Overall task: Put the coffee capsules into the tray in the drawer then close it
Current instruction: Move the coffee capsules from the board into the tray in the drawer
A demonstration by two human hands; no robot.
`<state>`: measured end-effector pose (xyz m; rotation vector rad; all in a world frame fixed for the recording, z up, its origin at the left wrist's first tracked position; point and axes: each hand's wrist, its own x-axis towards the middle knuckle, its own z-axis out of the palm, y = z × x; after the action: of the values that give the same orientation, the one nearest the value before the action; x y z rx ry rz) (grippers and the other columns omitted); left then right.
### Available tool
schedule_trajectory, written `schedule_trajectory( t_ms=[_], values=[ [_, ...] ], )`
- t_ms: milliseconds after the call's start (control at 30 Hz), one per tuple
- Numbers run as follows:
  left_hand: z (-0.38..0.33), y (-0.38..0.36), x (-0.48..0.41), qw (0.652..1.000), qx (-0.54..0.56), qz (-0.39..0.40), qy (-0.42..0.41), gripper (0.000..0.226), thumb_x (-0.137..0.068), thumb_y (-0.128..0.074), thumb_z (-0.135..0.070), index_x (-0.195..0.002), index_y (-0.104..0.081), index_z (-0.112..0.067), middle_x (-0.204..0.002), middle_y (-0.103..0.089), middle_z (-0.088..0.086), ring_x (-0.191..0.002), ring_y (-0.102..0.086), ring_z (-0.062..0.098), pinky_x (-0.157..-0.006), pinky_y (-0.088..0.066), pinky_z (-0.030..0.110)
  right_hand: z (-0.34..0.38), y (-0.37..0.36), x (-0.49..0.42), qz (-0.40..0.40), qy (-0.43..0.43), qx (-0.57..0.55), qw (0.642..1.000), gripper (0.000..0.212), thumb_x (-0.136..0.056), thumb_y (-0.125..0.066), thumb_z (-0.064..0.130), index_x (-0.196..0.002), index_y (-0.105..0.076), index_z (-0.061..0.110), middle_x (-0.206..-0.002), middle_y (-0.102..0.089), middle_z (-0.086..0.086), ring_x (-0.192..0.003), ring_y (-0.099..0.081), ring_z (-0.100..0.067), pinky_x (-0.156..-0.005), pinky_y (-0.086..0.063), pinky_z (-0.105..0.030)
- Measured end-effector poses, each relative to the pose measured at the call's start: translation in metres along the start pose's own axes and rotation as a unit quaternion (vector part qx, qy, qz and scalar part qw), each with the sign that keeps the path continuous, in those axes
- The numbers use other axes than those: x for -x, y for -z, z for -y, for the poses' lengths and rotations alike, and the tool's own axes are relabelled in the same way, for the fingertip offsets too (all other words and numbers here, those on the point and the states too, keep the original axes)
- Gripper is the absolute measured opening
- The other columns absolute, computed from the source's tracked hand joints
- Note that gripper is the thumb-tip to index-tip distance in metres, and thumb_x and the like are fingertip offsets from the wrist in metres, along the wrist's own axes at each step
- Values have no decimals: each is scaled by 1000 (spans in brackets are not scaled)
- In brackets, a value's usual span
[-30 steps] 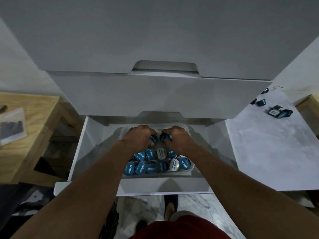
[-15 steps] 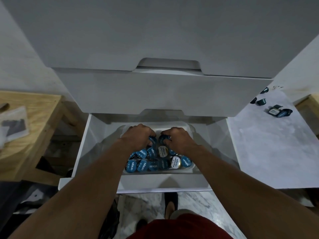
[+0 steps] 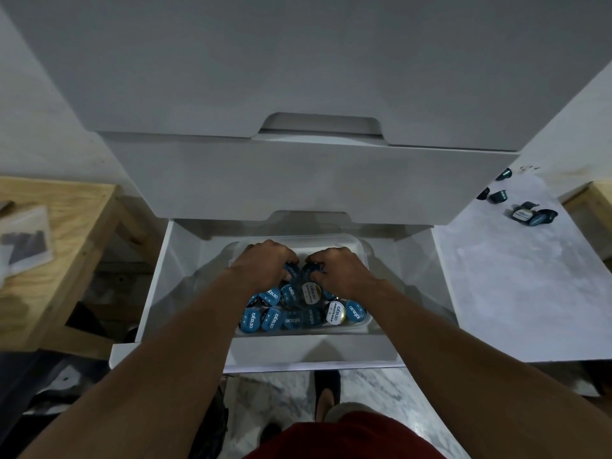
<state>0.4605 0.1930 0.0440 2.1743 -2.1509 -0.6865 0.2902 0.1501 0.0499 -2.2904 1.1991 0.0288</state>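
Observation:
The bottom white drawer stands pulled open. Inside sits a white tray filled with several blue-lidded coffee capsules and a few white-and-gold ones. Both my hands are down in the tray's far half. My left hand has its fingers curled around a blue capsule. My right hand is curled around a dark blue capsule beside it. The two hands almost touch. Several more capsules lie loose on the white surface at the right.
Two closed white drawers overhang the open one. A wooden table with a plastic bag stands at the left. A marbled white surface lies at the right. Below are marble floor, my foot and red shorts.
Both hands have stayed in the tray's far half, shifting only slightly over the capsules. The view has tilted a little.

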Motion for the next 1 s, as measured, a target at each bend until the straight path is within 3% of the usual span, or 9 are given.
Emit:
schedule_trajectory(
  t_ms=[200, 500, 767, 1000],
  values=[
    [0, -1, -1, 1000, 5, -2, 0, 44, -81, -70, -28, -124, -59, -26, -123, -61, 7, -111, -55, 26, -91, -44, 37, -3, -1, -2, 1, 6, 3, 1000, 28, -84, -63, 19, -112, -67, 15, -106, -71, -10, -99, -62, -29, -87, -52, -39],
    [-4, 5, 7, 999, 5, -31, -11, 44, -86, -65, -19, -129, -54, -20, -130, -55, 9, -116, -52, 27, -94, -44, 37, -3, 1, -1, -9, -13, 0, 1000, 45, -86, -63, 24, -129, -55, 17, -123, -63, -11, -111, -58, -27, -96, -48, -36],
    [-23, 22, 38, 987, -27, -157, 20, 34, -94, -51, -25, -123, -53, -8, -120, -56, 14, -105, -58, 30, -89, -48, 40, 0, 25, 34, -120, -23, 70, 990, 40, -93, -55, 28, -130, -51, 14, -131, -53, -9, -115, -54, -28, -95, -43, -36],
    [-83, 24, 57, 961, -76, -260, -51, 32, -95, -43, -24, -122, -48, -7, -118, -53, 12, -106, -50, 27, -88, -45, 38, -14, 48, 81, -223, -27, 94, 970, 35, -91, -54, 24, -121, -56, 7, -122, -55, -15, -111, -52, -32, -91, -44, -38]
  ],
)
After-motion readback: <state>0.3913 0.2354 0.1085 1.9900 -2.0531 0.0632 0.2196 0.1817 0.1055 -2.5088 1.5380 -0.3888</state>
